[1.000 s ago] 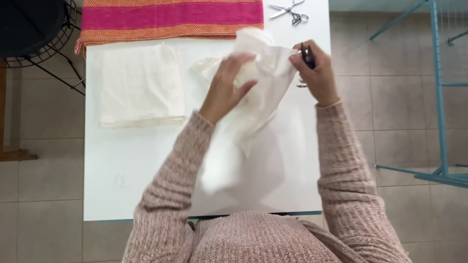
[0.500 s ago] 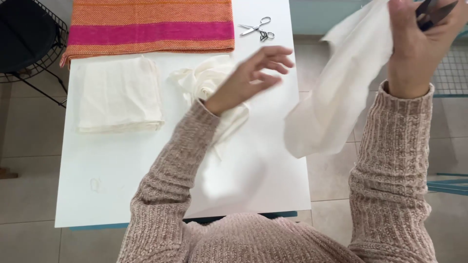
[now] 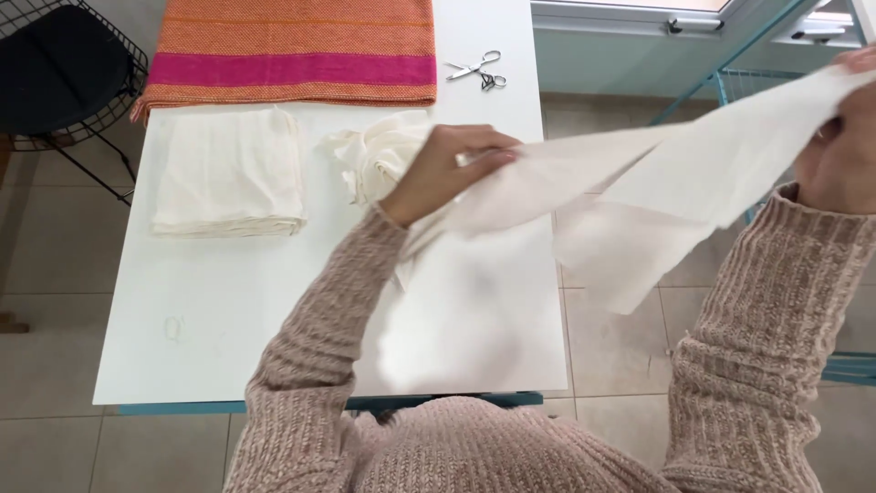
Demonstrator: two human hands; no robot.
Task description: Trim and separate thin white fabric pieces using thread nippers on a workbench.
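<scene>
While a folded stack of cream cloths (image 3: 228,173) and a crumpled cream heap (image 3: 376,155) lie on the white table (image 3: 210,310), a striped orange-and-pink textile (image 3: 290,53) covers its far edge, with small scissors (image 3: 478,69) beside it. Stretched above the table's right side is a cream cloth piece (image 3: 657,178) — the left hand (image 3: 452,169) is pinched on one end, the right hand (image 3: 839,155) is clenched on the other, raised beyond the table edge, over the tiled floor.

The cloth (image 3: 639,192) is thin, matt, cream woven fabric. The table (image 3: 228,310) is smooth, slightly glossy white. The towel (image 3: 292,55) is coarse-woven. The scissors (image 3: 479,69) are shiny metal. Both sleeves are ribbed knit.
</scene>
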